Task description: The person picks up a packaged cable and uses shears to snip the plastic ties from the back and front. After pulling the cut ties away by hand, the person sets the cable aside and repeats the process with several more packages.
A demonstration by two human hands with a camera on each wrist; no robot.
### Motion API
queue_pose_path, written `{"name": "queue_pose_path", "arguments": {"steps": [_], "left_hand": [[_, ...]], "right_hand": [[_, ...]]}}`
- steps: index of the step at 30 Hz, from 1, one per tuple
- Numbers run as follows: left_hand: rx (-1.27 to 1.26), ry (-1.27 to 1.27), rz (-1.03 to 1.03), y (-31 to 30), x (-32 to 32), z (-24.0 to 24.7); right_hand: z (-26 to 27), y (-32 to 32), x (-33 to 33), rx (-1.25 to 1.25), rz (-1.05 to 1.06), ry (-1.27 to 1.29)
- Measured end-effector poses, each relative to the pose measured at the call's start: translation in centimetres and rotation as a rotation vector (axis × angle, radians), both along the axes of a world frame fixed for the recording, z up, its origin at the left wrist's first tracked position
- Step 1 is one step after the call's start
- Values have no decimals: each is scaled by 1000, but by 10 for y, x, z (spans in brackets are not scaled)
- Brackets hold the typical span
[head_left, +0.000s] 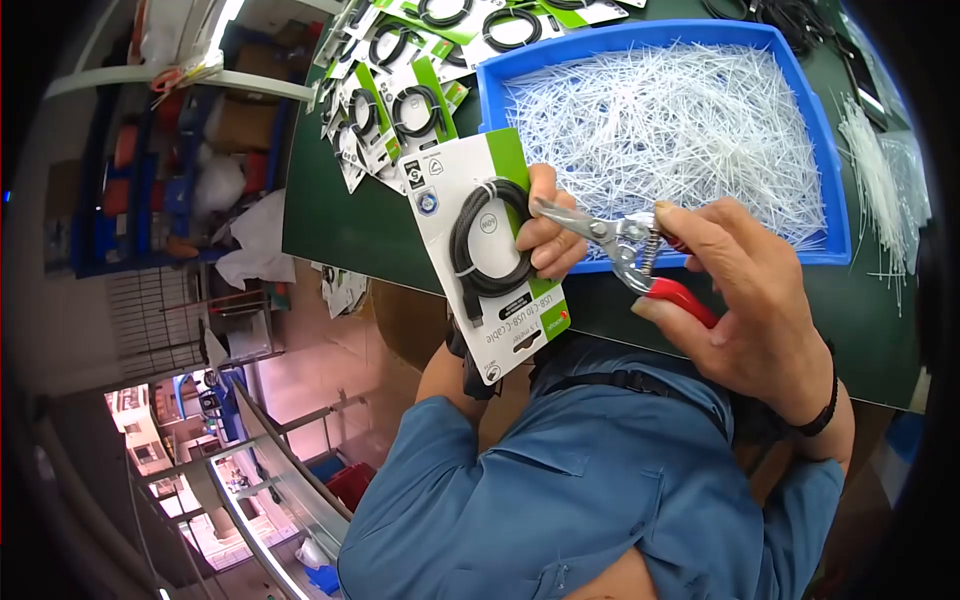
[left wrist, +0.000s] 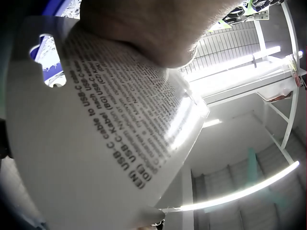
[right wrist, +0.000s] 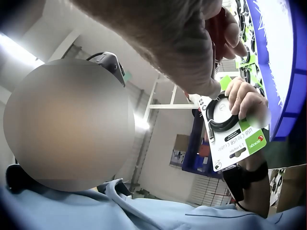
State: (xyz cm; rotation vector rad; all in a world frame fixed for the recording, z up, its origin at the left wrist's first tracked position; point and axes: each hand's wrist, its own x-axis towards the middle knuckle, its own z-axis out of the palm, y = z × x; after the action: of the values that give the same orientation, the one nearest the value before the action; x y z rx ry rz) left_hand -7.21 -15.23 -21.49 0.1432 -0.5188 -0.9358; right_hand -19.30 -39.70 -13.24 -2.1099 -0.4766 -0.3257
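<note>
My left hand (head_left: pixel 553 228) grips the right edge of a white and green card (head_left: pixel 490 232) printed "USB-C to USB-C Cable", fingers over its front. A coiled black cable (head_left: pixel 463 243) is fixed to the card with white ties. Small print covers the card's back (left wrist: pixel 110 110) in the left wrist view. My right hand (head_left: pixel 760 290) holds a pair of spring-loaded snips (head_left: pixel 628 236) by red handles, the thumb on one handle and fingers over the other. The snips' blades point left, their tips right by my left fingers and the card's edge.
Behind my hands a blue tray (head_left: pixel 840 200) holds a heap of thin white plastic strips (head_left: pixel 670 140). Several carded cables (head_left: pixel 415 110) are piled at the back left of the green table (head_left: pixel 345 225). More white strips (head_left: pixel 870 170) and clear bags lie at right.
</note>
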Motion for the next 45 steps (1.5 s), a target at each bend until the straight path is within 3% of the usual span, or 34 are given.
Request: {"name": "queue_pose_path", "arguments": {"steps": [9, 14, 17, 21, 24, 28, 33, 36, 37, 40, 42, 44, 45], "left_hand": [[302, 20, 138, 6, -18, 30], [405, -158, 302, 7, -16, 32], [471, -302, 403, 11, -13, 38], [709, -446, 532, 13, -13, 58], [998, -574, 630, 13, -14, 65], [1040, -690, 642, 13, -14, 63], [952, -618, 543, 8, -18, 59], [574, -295, 223, 2, -12, 49], [559, -291, 226, 0, -12, 43], [393, -155, -31, -9, -16, 19], [397, -123, -45, -18, -31, 17], [457, -85, -37, -20, -49, 22], [437, -76, -45, -23, -54, 26]], "right_hand": [[4, 14, 7, -66, 21, -18], [9, 15, 5, -28, 22, 5], [19, 10, 3, 36, 91, 169], [24, 1, 3, 124, 133, 232], [28, 0, 0, 57, 95, 181], [33, -5, -7, -26, 70, 180], [25, -10, -12, -26, 77, 206], [16, -7, -9, 57, 46, 105], [12, -7, -9, 99, 26, 57], [5, -5, 0, 150, 5, 16], [-1, -1, 3, 158, -27, 11], [-6, 8, 5, 404, -53, 149], [-5, 11, 3, 385, -63, 158]]}}
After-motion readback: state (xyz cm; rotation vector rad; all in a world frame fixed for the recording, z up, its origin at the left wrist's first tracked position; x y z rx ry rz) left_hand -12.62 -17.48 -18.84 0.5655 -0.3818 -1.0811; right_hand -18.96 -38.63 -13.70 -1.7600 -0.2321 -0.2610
